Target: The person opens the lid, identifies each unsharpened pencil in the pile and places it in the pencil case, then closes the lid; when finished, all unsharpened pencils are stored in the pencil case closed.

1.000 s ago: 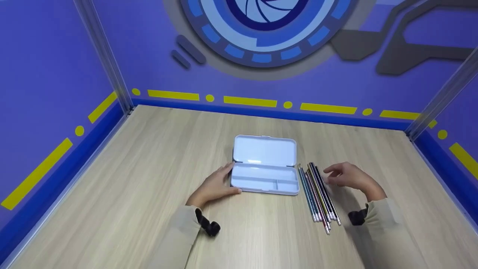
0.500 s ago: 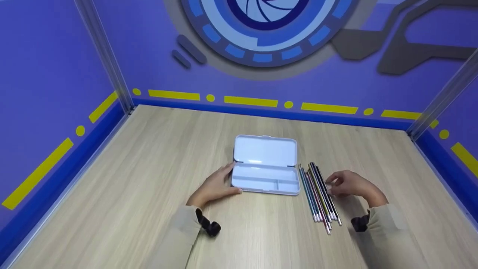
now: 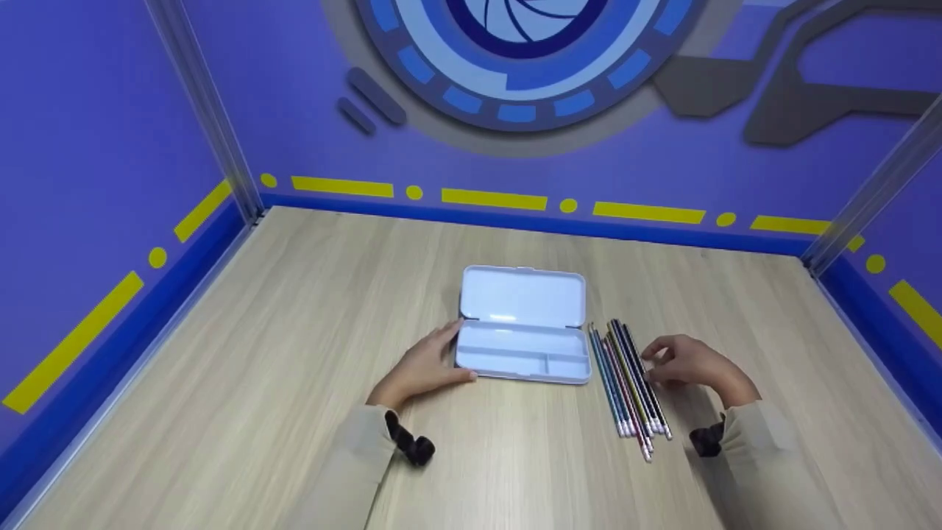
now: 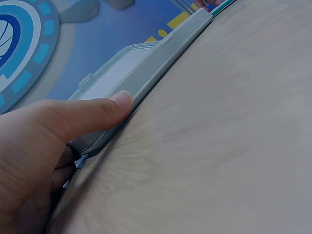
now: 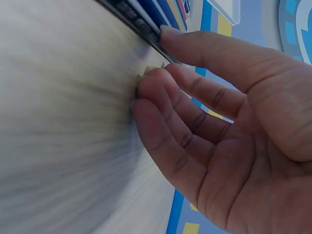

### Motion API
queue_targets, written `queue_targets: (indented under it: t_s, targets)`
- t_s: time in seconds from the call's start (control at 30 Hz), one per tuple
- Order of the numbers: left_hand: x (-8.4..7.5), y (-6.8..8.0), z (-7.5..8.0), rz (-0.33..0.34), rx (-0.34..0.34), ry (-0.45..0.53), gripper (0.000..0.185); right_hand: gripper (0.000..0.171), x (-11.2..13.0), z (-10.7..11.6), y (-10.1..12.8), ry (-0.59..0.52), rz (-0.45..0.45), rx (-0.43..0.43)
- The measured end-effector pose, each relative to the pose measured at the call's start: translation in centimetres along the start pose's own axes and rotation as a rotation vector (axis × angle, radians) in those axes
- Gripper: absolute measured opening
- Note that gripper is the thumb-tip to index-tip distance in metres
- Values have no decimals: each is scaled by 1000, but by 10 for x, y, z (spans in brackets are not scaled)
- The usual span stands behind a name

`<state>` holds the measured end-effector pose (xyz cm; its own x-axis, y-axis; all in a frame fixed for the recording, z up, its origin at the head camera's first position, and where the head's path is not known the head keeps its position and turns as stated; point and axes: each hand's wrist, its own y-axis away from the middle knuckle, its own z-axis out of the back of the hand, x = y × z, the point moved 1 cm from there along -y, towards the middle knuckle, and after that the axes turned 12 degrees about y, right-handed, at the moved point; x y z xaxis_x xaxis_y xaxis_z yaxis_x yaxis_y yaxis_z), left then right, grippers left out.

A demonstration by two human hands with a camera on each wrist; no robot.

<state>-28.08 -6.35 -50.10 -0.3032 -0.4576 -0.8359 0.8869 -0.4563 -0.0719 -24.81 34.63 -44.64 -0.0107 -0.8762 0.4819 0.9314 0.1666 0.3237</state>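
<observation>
An open white pencil case [image 3: 508, 352] lies mid-table, its lid [image 3: 522, 296] flat behind the tray. My left hand [image 3: 450, 355] holds the tray's left end, the thumb [image 4: 117, 103] pressed along the front wall of the case [image 4: 151, 68] and the fingers at the corner. Right of the case lies a row of several pencils [image 3: 627, 381], points away from me. My right hand [image 3: 655, 366] is at the row's right side. In the right wrist view its thumb [image 5: 171, 33] lies on the outermost dark pencil [image 5: 127, 12] and its curled fingertips [image 5: 152, 74] press in beside it, pinching it.
The wooden table [image 3: 294, 331] is boxed in by purple walls with yellow stripes at the left, back and right, with metal posts [image 3: 213, 125] in the corners. Both beige sleeves come in from the near edge.
My right hand has dropped from above the pencils down onto the row's right edge, and its fingers have curled in. The left hand and the case have not moved.
</observation>
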Motion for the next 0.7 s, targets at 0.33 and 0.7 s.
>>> queue_targets:
  t_s: [0.33, 0.7]
  targets:
    - [2, -1, -1, 1, 0, -13, 97, 36, -1, -2, -6, 19, -70, -67]
    - [1, -1, 0, 2, 0, -7, 97, 42, -1, -5, -6, 37, -42, -105]
